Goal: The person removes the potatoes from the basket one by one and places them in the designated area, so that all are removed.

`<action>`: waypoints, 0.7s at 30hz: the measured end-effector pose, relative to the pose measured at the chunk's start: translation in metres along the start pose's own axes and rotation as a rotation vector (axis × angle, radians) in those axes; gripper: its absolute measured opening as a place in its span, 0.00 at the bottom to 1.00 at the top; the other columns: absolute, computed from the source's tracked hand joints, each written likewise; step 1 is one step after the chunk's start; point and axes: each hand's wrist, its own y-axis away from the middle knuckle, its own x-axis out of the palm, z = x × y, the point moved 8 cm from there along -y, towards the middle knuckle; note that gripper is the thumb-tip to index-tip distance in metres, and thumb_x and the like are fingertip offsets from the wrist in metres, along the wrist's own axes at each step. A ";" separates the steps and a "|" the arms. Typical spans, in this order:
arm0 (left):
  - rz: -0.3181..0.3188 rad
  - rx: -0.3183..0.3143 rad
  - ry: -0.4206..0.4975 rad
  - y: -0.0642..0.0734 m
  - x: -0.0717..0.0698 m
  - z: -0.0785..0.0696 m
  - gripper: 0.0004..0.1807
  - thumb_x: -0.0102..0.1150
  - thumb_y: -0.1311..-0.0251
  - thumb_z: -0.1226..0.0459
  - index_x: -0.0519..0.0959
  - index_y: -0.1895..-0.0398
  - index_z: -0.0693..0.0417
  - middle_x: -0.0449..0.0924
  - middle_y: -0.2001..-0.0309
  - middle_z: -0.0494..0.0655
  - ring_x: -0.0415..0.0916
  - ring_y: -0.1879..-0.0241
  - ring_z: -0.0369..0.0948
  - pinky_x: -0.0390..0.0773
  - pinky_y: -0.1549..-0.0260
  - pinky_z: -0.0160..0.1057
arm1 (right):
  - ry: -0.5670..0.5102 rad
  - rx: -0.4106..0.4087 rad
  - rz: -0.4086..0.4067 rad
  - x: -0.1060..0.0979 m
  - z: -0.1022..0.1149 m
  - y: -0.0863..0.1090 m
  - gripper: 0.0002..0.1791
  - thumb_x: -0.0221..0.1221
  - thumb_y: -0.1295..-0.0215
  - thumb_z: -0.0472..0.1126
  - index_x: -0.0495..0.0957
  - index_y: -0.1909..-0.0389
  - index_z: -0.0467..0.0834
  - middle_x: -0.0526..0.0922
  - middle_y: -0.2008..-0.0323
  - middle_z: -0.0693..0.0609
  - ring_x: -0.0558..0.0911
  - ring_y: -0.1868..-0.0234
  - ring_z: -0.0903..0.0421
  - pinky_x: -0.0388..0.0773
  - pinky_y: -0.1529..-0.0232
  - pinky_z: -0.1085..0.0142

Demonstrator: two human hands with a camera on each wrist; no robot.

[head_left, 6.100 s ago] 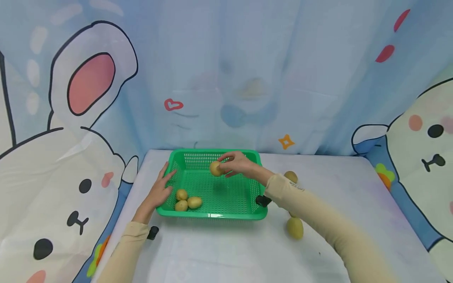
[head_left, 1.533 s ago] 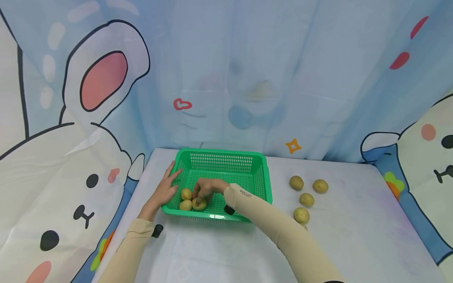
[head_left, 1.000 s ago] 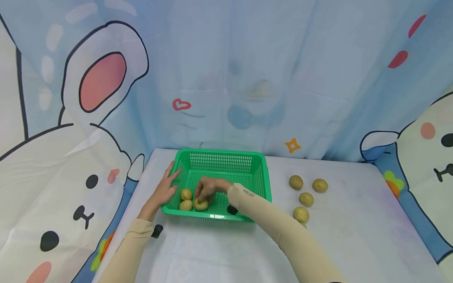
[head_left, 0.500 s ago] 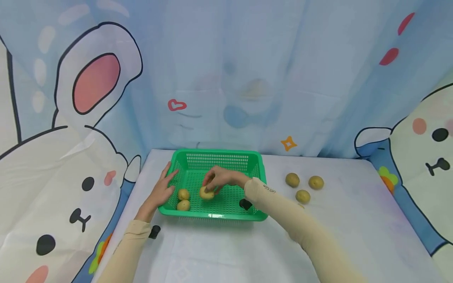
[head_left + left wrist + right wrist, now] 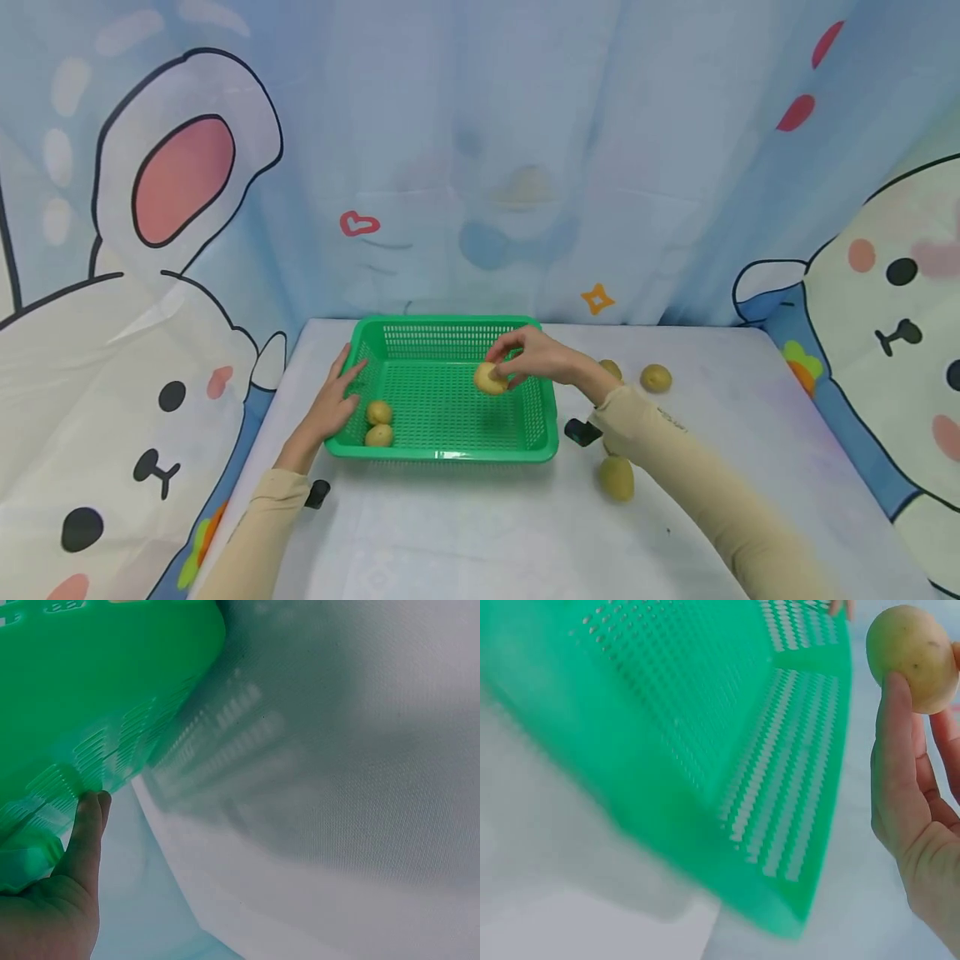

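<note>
The right hand [image 5: 536,354] pinches a round yellow potato [image 5: 489,379] between its thumb and fingers. In the head view, the potato is up in front of the right part of a green basket [image 5: 442,456], and the right wrist view shows little dark spots on its skin. The left hand [image 5: 328,408] has its fingers stretched out and spread apart, and it touches the left side of the basket. Two potatoes [image 5: 378,412] sit inside, close together in the near left corner. More potatoes [image 5: 656,378] lie on the white table [image 5: 450,533] to the right of the basket, and the right arm hides some of them. The right sleeve [image 5: 697,483] is cream, with a small line of dark letters near the wrist, too tiny to read. The left sleeve [image 5: 243,529] is cream too. A small black thing [image 5: 582,432] is by the right wrist, and another is by the left wrist. Behind is a blue curtain [image 5: 525,100] with cartoon animals, a red heart [image 5: 359,223] and an orange star [image 5: 597,298].
</note>
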 end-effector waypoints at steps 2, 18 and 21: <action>-0.002 0.004 0.000 0.000 0.000 -0.001 0.34 0.43 0.43 0.77 0.60 0.28 0.70 0.36 0.22 0.64 0.37 0.25 0.62 0.52 0.34 0.67 | 0.000 0.008 -0.038 -0.011 -0.005 0.017 0.14 0.66 0.39 0.36 0.82 0.54 0.37 0.80 0.54 0.41 0.83 0.58 0.46 0.83 0.59 0.49; 0.015 -0.002 0.004 0.001 0.002 0.001 0.34 0.43 0.42 0.77 0.59 0.28 0.71 0.35 0.22 0.64 0.36 0.25 0.63 0.52 0.35 0.68 | 0.053 0.073 -0.211 -0.032 -0.087 0.151 0.15 0.66 0.41 0.36 0.80 0.56 0.33 0.80 0.61 0.42 0.84 0.68 0.52 0.84 0.65 0.55; 0.010 0.002 -0.005 0.000 0.001 0.001 0.34 0.43 0.41 0.77 0.59 0.28 0.71 0.35 0.22 0.64 0.36 0.25 0.62 0.52 0.34 0.67 | 0.024 0.107 -0.221 -0.023 -0.103 0.163 0.16 0.66 0.42 0.37 0.80 0.55 0.33 0.80 0.60 0.42 0.83 0.67 0.52 0.84 0.65 0.58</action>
